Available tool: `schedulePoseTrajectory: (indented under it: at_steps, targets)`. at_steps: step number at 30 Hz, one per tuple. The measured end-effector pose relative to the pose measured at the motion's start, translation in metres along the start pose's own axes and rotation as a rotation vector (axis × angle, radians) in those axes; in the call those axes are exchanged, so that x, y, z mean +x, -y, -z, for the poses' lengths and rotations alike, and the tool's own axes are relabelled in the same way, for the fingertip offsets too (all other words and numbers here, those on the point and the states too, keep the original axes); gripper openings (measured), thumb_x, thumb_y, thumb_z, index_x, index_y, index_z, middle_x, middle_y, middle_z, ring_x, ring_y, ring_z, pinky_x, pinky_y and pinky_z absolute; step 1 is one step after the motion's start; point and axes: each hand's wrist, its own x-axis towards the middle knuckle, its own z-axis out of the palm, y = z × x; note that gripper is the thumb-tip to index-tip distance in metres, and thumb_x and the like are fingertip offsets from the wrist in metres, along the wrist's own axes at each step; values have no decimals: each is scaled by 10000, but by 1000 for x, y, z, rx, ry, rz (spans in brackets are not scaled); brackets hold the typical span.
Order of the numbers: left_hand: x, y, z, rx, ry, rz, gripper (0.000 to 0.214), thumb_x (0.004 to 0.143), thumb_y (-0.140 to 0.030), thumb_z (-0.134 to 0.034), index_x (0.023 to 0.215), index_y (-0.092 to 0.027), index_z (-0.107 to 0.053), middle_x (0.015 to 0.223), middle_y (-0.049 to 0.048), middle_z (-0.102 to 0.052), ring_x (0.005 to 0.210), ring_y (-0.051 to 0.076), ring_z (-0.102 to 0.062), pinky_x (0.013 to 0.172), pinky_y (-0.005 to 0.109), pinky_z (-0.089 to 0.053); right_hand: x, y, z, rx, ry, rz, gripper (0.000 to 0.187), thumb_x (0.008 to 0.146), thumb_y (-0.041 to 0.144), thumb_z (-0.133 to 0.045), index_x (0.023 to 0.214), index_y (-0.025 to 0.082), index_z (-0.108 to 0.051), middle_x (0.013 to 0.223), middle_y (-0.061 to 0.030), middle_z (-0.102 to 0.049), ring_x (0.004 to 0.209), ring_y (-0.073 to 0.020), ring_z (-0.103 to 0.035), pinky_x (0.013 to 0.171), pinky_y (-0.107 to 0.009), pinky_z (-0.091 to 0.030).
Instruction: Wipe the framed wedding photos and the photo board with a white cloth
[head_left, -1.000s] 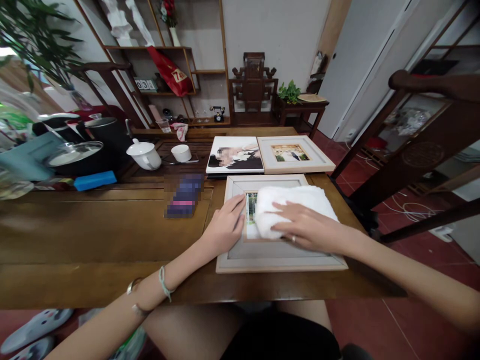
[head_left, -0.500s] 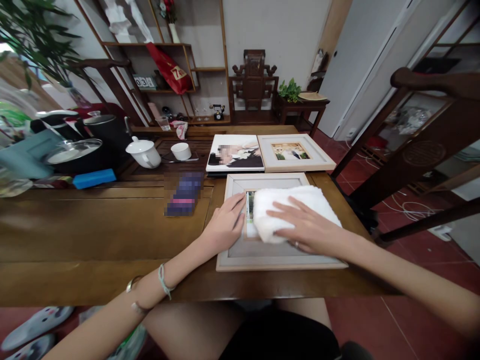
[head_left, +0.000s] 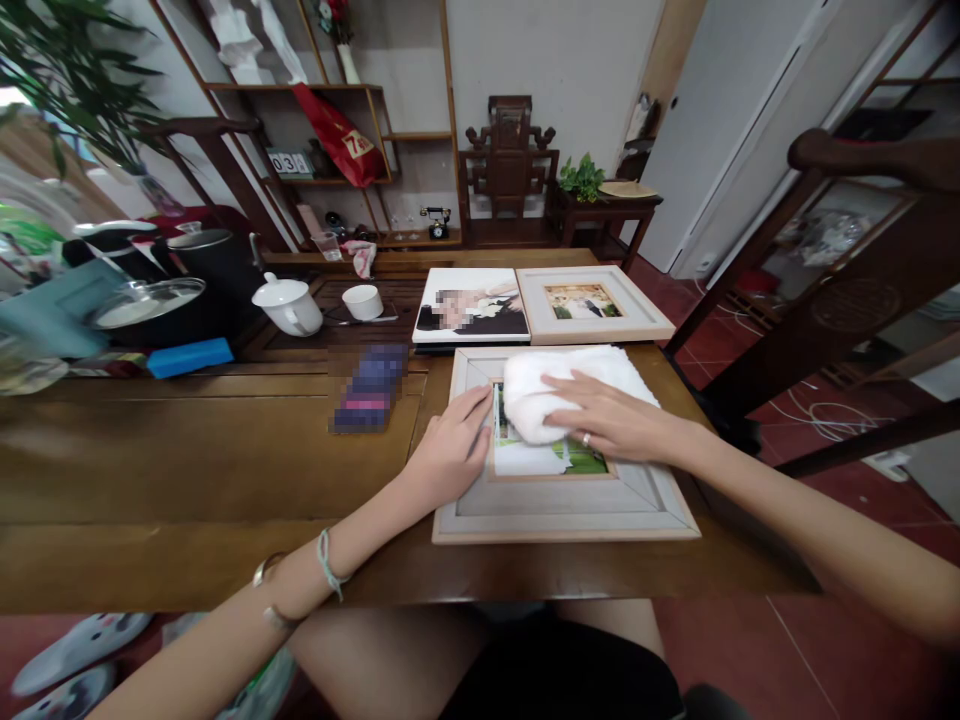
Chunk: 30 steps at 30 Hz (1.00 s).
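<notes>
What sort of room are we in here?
Likely a home's living or dining room: there's a carved wooden chair, a display shelf, and a lidded pan on the wooden table.

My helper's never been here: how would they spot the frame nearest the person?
On the brown table, near the edge by the person's lap, lies a pale frame. Unlike the other frame beyond, it bears the left hand and a white cloth.

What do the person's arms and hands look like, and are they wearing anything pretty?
No sleeves or gloves show. Above the left hand, there's a thin pale-green string bracelet with a loose end, and further up a shiny, silver-coloured open bangle. The right hand has a thin, shiny, silver-coloured ring on one finger, and its wrist looks plain.
</notes>
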Motion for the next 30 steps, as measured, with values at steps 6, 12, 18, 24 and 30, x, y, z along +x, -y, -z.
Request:
schedulePoseTrajectory:
  at_steps: [6, 12, 18, 24, 30]
  targets:
    - [0, 1, -2, 11, -9, -13, 482, 937, -218, -373, 1404, -105, -414, 1484, 140, -409, 1376, 265, -370, 1124, 464, -351, -21, 77, 26, 171, 136, 32, 471, 807, 16, -469, 1216, 223, -576, 1398, -119, -502, 1402, -287, -281, 1116, -554, -267]
    - [0, 1, -1, 19, -9, -14, 485, 937, -222, -366, 1407, -111, -412, 1483, 134, -413, 1376, 261, -369, 1132, 472, -335, -31, 121, 23, 156, 148, -41, 581, 712, -6, -509, 1214, 277, -580, 1506, -57, -376, 1389, -377, -278, 1039, -640, -332]
    - [-1, 2, -3, 7, -17, -19, 475, 942, -233, -362, 1401, -127, -422, 1481, 134, -414, 1377, 262, -370, 1124, 468, -346, -12, 71, -2, -88, 52, -177, 591, 742, -10, -493, 1269, 249, -557, 1481, -106, -409, 1356, -365, -343, 1030, -630, -314]
    - [-1, 1, -1, -7, -7, 6, 481, 941, -212, -347, 1408, -121, -419, 1494, 120, -400, 1381, 260, -362, 1128, 459, -343, 17, 11, 4, -352, 24, -346, 565, 760, 0, -496, 1292, 189, -524, 1433, -148, -443, 1316, -390, -360, 974, -562, -372]
    - [-1, 4, -6, -47, -50, 19, 507, 902, -103, -303, 1389, -116, -445, 1478, 111, -427, 1375, 231, -377, 1136, 445, -339, 32, 78, 17, -395, 172, -260, 298, 807, 67, -501, 1070, 164, -604, 1068, -172, -622, 949, -325, -593, 690, -405, -468]
